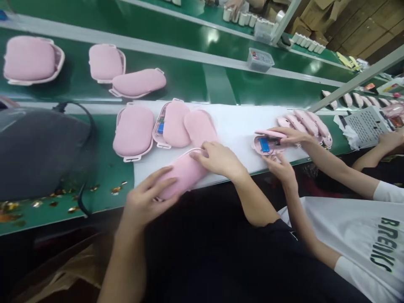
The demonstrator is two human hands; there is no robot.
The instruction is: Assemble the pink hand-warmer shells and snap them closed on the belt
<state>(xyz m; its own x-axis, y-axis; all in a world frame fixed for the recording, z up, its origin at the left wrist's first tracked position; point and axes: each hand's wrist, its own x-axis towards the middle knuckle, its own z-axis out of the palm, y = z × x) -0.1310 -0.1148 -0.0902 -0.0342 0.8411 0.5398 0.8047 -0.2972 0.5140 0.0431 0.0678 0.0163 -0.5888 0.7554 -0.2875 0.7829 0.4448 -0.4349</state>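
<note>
A pink padded oval device casing [186, 173] is held between my two hands at the front edge of the bench. My left hand [147, 195] wraps round its near left end, fingers over the top. My right hand [221, 159] grips the far right end, with thumb and fingers at the pale rim. Just beyond lie a loose pink cover [200, 127] and a casing [175, 124] whose lid sits askew, showing a blue block [160, 128] and circuit board inside. Another pink casing [134, 131] rests to their left.
More pink casings [30, 59] sit on the green belt behind. A dark grey bag-like object [41, 151] with a strap stands left, near gold scraps [116, 188]. At right, a co-worker's hands [284, 168] hold an opened casing [257, 145]. A clear plastic box [260, 61] stands farther back.
</note>
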